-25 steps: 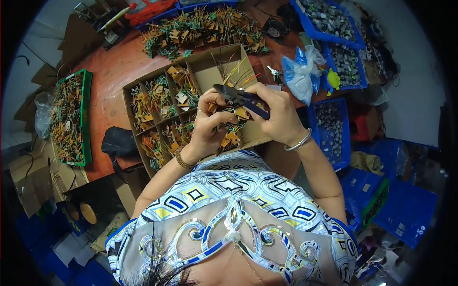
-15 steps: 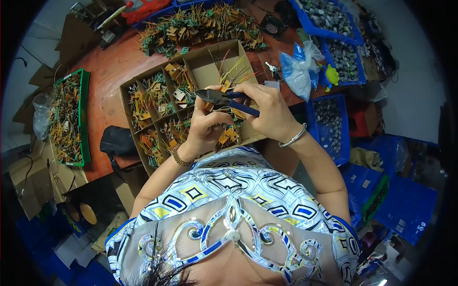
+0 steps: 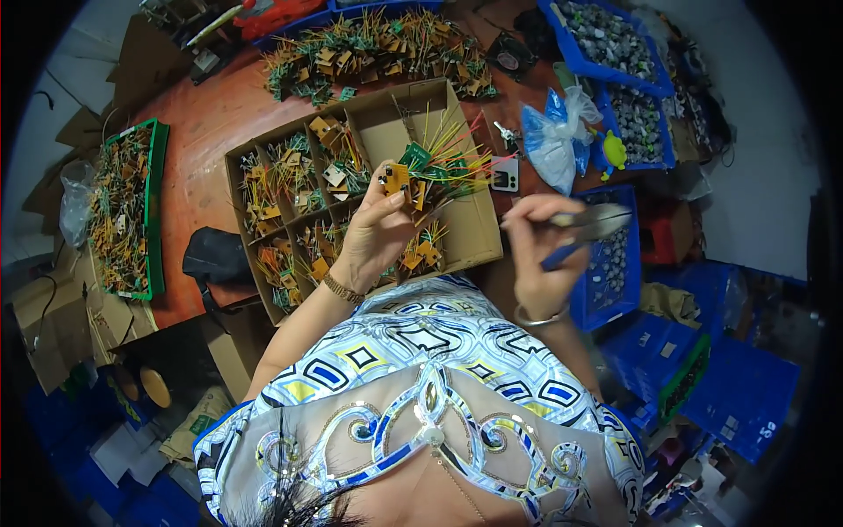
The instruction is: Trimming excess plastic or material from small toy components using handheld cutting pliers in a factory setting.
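Note:
My left hand (image 3: 376,232) is closed on a small bunch of orange and green circuit boards (image 3: 398,178), whose red, yellow and green wires fan out to the right. It is held over a divided cardboard box (image 3: 474,230). Out to the right, past the box's edge, my right hand (image 3: 540,259) grips a pair of blue-handled wire cutters (image 3: 601,223). Motion smears that hand and the cutters, whose jaws point right, over a blue bin. Wired boards (image 3: 290,171) fill several compartments of the box.
A heap of wired boards (image 3: 378,53) lies behind the box, and a green-rimmed tray (image 3: 160,211) of them stands left. Nearby are a black bag (image 3: 215,256), a plastic bag of white material (image 3: 553,149), a phone (image 3: 505,173), keys (image 3: 504,132) and blue bins (image 3: 575,61) at right.
My right hand has swung right with the wire cutters, away from my left hand. The bunch of boards in my left hand now shows plainly, its wires pointing right.

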